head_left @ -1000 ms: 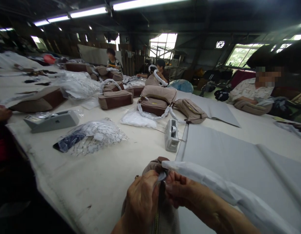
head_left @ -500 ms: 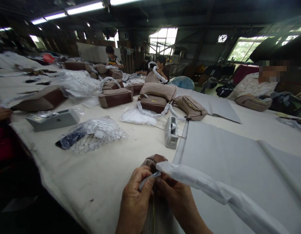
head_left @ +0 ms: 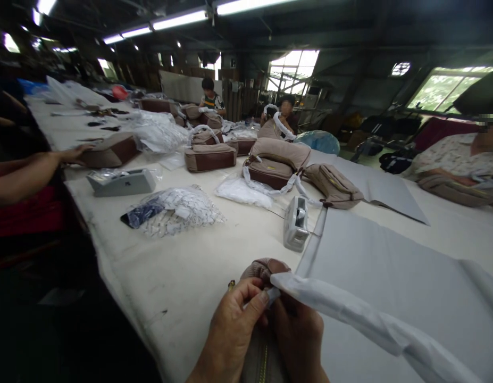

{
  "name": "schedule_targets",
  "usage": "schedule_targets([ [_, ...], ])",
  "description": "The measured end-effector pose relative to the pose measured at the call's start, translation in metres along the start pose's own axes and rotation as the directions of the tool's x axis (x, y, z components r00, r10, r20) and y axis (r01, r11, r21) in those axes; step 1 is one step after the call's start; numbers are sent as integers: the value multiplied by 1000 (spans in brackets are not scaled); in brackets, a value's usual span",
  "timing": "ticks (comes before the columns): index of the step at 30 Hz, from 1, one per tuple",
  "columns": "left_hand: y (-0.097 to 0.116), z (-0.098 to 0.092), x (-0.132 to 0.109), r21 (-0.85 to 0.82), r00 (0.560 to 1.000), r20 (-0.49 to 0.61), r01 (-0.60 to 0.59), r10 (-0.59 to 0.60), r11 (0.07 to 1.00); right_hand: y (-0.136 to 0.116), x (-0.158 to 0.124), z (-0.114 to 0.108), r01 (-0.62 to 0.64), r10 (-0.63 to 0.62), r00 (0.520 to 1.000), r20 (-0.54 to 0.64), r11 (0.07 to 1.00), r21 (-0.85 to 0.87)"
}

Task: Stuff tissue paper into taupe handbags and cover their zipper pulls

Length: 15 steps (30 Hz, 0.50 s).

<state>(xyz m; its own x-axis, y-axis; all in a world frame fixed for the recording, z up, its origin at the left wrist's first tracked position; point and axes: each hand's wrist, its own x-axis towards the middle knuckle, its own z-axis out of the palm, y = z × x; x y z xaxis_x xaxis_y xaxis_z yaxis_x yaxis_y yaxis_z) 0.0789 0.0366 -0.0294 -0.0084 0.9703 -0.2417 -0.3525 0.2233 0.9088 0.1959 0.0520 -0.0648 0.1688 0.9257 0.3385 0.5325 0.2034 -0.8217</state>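
A taupe handbag (head_left: pixel 259 270) with a brown patch and a brass zipper lies close in front of me at the table's near side. From its end a strap (head_left: pixel 361 308) wrapped in white material runs off to the lower right. My left hand (head_left: pixel 234 322) pinches a small whitish strip (head_left: pixel 273 293) between thumb and fingers beside the strap's end. My right hand (head_left: pixel 302 332) is curled against the bag just under the strap; its fingertips are mostly hidden, so what they grip does not show.
Beyond my hands stand a grey tape dispenser (head_left: pixel 296 223) and another dispenser (head_left: pixel 122 182). A plastic bag of tags (head_left: pixel 176 210), several handbags (head_left: pixel 210 158) and grey sheets (head_left: pixel 390 266) lie on the white table (head_left: pixel 182 276). A co-worker's arm (head_left: pixel 26 178) reaches in at left.
My view has swung left, so things sit farther right. My right hand has turned and curled in more. At left, the co-worker's arm now shows, its hand on a handbag.
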Motion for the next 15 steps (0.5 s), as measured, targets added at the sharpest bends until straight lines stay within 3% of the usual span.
schedule_targets([
  [4, -4, 0, -2, 32, 999, -35, -30, 31, 999, -9, 3, -4, -64, 58, 996, 70, 994, 92],
  [6, -5, 1, -4, 22, 998, -60, -31, 33, 999, -16, 2, -14, -216, 197, 967, 160, 970, 112],
  [8, -6, 1, -5, 8, 997, -73, -33, 34, 999, -22, -1, -23, -417, 370, 881, 296, 901, 116],
  [10, -6, 1, -5, -2, 997, -63, -35, 35, 999, -27, -2, -28, -574, 466, 772, 433, 803, 158],
  [12, -5, 3, -5, -11, 998, -50, -39, 39, 999, -31, 0, -26, -666, 475, 709, 521, 693, 275],
  [15, -1, 7, -5, -11, 999, -19, -32, 32, 999, -39, 5, -19, -758, 462, 651, 602, 443, 479],
])
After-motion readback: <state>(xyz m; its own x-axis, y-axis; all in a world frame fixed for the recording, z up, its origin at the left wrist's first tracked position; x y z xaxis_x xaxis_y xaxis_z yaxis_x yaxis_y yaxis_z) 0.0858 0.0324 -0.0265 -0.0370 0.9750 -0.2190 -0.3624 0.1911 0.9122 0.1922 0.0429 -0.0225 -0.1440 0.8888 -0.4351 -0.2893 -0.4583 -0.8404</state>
